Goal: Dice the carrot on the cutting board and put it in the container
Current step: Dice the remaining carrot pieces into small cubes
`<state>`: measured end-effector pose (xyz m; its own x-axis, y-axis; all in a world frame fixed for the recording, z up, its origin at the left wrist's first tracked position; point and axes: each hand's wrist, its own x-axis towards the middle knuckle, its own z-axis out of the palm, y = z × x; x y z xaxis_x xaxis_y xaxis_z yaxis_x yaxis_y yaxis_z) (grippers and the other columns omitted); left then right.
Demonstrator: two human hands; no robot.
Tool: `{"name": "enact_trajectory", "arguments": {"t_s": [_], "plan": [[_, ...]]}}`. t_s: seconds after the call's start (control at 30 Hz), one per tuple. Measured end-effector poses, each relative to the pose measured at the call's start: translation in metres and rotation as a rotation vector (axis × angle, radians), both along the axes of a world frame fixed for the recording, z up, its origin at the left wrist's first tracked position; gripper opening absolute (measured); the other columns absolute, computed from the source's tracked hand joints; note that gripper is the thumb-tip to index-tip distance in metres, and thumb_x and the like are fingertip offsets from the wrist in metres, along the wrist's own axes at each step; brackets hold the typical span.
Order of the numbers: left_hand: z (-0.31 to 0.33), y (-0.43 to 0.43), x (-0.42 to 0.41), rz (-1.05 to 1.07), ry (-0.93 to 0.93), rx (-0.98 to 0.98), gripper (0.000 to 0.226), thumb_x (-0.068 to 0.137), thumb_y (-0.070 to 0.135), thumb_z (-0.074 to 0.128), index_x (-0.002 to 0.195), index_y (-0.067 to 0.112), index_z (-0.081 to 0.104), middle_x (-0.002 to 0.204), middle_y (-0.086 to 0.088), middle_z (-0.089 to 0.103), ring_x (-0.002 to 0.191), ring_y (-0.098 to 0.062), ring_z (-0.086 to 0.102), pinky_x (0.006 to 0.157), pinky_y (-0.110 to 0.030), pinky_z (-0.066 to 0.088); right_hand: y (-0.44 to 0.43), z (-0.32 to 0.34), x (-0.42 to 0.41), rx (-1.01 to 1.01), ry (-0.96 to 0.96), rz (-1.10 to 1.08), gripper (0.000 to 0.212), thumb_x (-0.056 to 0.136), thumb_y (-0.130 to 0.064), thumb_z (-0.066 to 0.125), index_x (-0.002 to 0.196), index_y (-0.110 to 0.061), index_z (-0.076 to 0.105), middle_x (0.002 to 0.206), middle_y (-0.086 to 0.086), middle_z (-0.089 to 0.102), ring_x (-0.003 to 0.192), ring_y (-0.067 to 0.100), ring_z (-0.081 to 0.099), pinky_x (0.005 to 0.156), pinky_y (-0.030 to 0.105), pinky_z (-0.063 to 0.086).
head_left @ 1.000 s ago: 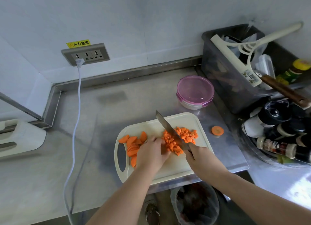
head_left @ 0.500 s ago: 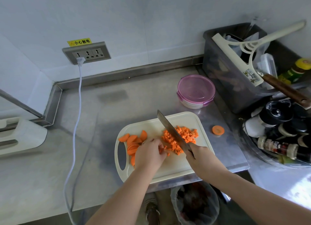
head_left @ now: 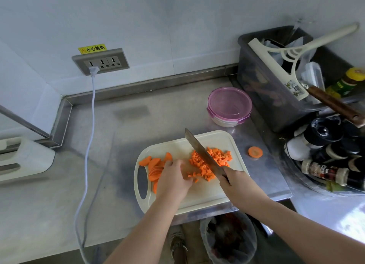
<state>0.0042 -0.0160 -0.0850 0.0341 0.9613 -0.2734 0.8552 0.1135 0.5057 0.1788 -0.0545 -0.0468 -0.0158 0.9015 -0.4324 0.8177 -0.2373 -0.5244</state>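
Steel counter [head_left: 138, 125] carries a pale cutting board [head_left: 207, 196], with the container [head_left: 229, 105] at its one o'clock. The right hand [head_left: 239, 186] grips the knife [head_left: 201, 153] over the diced carrot [head_left: 219, 157]. The left hand [head_left: 173, 180] covers the slices [head_left: 155, 168] at nine o'clock, its grip hidden. Fingertips should curl back from the blade as slices are fed in.

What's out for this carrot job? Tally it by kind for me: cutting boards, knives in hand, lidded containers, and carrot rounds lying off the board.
cutting board: 1
knife in hand: 1
lidded container: 1
carrot round off the board: 1
Total: 4
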Motion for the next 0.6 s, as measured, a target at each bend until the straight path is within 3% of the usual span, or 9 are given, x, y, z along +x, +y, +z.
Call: {"name": "enact_trajectory", "arguments": {"t_s": [0.17, 0.33, 0.47, 0.6], "plan": [[-0.009, -0.002, 0.004, 0.001, 0.05, -0.088, 0.04, 0.087, 0.021, 0.066, 0.126, 0.018, 0.055, 0.121, 0.0, 0.06, 0.11, -0.014, 0.057, 0.093, -0.023, 0.045, -0.002, 0.002, 0.004, 0.017, 0.003, -0.005, 0.025, 0.101, -0.026, 0.036, 0.08, -0.016, 0.045, 0.063, -0.001, 0.045, 0.053, 0.012, 0.037, 0.051, 0.026, 0.029], [-0.01, 0.007, 0.023, 0.059, -0.089, -0.058, 0.028, 0.087, 0.014, 0.065, 0.116, 0.014, 0.064, 0.113, 0.0, 0.067, 0.105, -0.015, 0.061, 0.088, -0.02, 0.043, -0.002, 0.003, 0.007, 0.04, -0.007, -0.016, 0.032, 0.102, -0.026, 0.037, 0.071, -0.019, 0.039, 0.059, -0.002, 0.041, 0.05, 0.01, 0.034, 0.049, 0.022, 0.026], [-0.006, 0.006, 0.018, 0.122, -0.25, -0.062, 0.026, 0.087, 0.006, 0.063, 0.112, 0.012, 0.062, 0.103, 0.002, 0.064, 0.088, -0.007, 0.057, 0.071, -0.005, 0.042, -0.001, 0.003, 0.011, 0.046, 0.003, -0.028, 0.032, 0.102, -0.026, 0.039, 0.07, -0.02, 0.038, 0.06, -0.001, 0.042, 0.05, 0.012, 0.034, 0.049, 0.023, 0.027], [-0.011, -0.002, 0.005, 0.216, -0.263, -0.116, 0.026, 0.086, 0.01, 0.064, 0.111, 0.015, 0.058, 0.096, 0.009, 0.057, 0.088, -0.007, 0.054, 0.065, -0.011, 0.038, -0.001, 0.003, 0.012, 0.05, 0.005, -0.02, 0.03, 0.101, -0.026, 0.038, 0.071, -0.021, 0.039, 0.061, 0.001, 0.045, 0.051, 0.013, 0.036, 0.049, 0.025, 0.028]]}}
